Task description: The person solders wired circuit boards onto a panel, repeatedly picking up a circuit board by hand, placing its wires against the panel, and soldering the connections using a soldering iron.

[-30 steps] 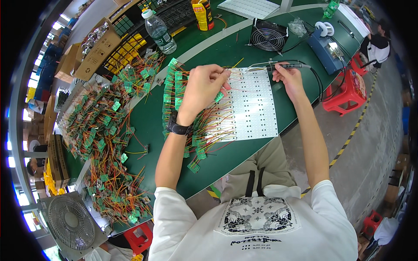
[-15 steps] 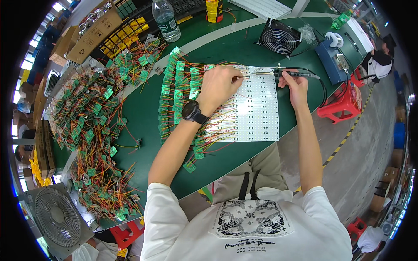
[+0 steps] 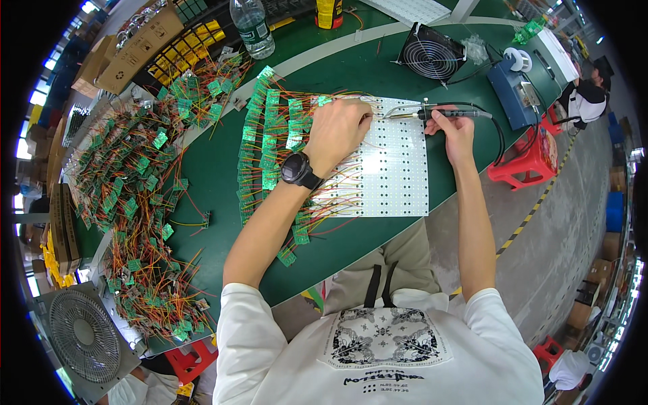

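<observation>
A white panel board [image 3: 395,172] dotted with small pads lies on the green table [image 3: 216,162]. My left hand [image 3: 341,128] rests on its upper left corner, fingers curled over red and orange wires [image 3: 337,196] that run to small green circuit boards [image 3: 270,145]. A black watch sits on that wrist. My right hand [image 3: 453,128] grips a soldering iron [image 3: 439,113] with its tip pointing left at the board's top edge, close to my left fingertips.
A large heap of wired green boards [image 3: 135,202] covers the table's left side. Behind stand a small black fan [image 3: 432,52], a blue soldering station [image 3: 513,91], a water bottle [image 3: 253,27] and cardboard boxes [image 3: 131,50]. A red stool [image 3: 533,158] and another person [image 3: 587,98] are at right.
My left hand has shifted slightly along the board's top edge, and the soldering iron's tip has come closer to its fingers. The view has tilted a little.
</observation>
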`<state>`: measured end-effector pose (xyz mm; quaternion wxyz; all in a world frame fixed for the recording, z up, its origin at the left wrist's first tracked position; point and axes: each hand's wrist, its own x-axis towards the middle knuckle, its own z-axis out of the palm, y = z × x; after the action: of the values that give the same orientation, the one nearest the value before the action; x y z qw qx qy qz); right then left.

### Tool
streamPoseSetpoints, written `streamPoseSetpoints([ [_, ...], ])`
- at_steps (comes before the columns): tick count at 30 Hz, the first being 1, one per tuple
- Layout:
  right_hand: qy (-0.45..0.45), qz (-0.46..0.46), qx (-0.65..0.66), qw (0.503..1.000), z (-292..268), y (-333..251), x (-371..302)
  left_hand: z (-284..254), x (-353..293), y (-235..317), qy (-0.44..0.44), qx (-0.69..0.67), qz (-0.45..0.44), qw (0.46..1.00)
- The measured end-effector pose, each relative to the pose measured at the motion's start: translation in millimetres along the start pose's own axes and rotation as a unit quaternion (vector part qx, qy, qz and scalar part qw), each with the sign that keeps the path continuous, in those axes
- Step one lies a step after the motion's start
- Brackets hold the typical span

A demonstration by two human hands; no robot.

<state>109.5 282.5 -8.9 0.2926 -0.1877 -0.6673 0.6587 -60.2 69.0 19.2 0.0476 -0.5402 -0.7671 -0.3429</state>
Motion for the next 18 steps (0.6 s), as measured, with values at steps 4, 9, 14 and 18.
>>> streamPoseSetpoints([
  [4, -0.006, -0.006, 0.0, 1.0, 0.0, -0.1, -0.3, 0.2, -0.2, -0.2, 0.006, 0.006, 0.004, 1.0],
  [9, -0.01, -0.007, -0.004, 1.0, 1.5, -0.1, -0.4, 0.4, -0.7, -1.3, 0.004, 0.007, 0.007, 1.0],
  [14, -0.007, -0.005, -0.001, 1.0, 0.9, -0.3, -0.9, 1.5, -0.6, -1.9, 0.003, 0.004, 0.009, 1.0],
  [18, -0.01, -0.007, -0.002, 1.0, 1.6, -0.5, -0.7, 0.6, -1.3, -0.6, 0.0, 0.004, 0.001, 1.0],
])
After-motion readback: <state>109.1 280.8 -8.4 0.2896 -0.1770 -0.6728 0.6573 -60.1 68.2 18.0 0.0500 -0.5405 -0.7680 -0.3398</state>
